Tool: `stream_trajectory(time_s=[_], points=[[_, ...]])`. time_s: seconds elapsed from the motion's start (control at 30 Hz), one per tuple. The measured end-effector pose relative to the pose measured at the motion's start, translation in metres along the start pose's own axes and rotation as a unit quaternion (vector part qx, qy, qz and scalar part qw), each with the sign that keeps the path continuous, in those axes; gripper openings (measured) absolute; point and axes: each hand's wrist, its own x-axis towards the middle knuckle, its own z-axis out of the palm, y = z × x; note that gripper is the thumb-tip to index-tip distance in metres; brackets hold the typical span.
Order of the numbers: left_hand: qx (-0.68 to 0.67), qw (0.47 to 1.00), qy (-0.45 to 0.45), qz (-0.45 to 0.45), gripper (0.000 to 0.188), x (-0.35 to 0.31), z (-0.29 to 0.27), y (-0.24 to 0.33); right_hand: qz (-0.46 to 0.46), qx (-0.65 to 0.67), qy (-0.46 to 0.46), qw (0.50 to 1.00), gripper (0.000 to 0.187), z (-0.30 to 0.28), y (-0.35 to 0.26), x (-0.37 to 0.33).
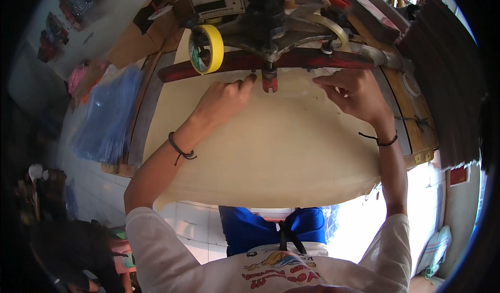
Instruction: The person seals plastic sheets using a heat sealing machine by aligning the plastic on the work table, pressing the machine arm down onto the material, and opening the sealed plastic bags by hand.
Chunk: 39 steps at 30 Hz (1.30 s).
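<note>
A large tan sheet covers the work table and hangs over its near edge. At its far side my left hand reaches forward, fingertips against the sheet just left of a small red forked metal piece on the machine. My right hand is to the right of that piece, its index finger stretched left over the sheet and its thumb apart below. Between my hands lies a thin see-through patch on the sheet. I see nothing held in either hand, though the left fingers' undersides are hidden.
A dark machine with a long reddish bar stands above the sheet's far edge. Yellow tape hangs on it at left, a paler roll at right. Blue-tinted plastic bags lie left. Another person is at lower left.
</note>
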Motion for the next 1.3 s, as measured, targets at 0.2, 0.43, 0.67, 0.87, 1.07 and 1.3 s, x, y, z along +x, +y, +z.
stream_trajectory(time_s=[0.2,0.43,0.67,0.87,1.07,1.3], points=[[0.045,0.999,0.011,0.016,0.030,-0.002,0.017,-0.010,0.030,-0.098,0.013,0.995,0.026,0.041,0.021,-0.007],[0.027,1.000,-0.011,0.003,0.041,0.000,0.015,-0.013,0.095,-0.147,0.015,0.984,0.023,0.069,0.040,-0.011],[0.044,0.999,0.014,0.022,0.043,-0.003,0.026,-0.014,0.043,-0.209,0.051,0.976,0.016,0.077,0.042,-0.011],[0.043,0.998,0.017,0.046,0.039,0.004,0.021,-0.017,0.053,-0.211,0.027,0.976,0.013,0.075,0.041,-0.007],[0.017,0.999,0.004,0.050,0.035,0.005,0.022,-0.018,0.038,-0.186,0.012,0.982,0.013,0.084,0.046,-0.009],[-0.012,0.998,-0.002,0.056,0.029,0.006,0.024,-0.019,0.065,-0.179,-0.010,0.982,0.015,0.080,0.039,-0.007]])
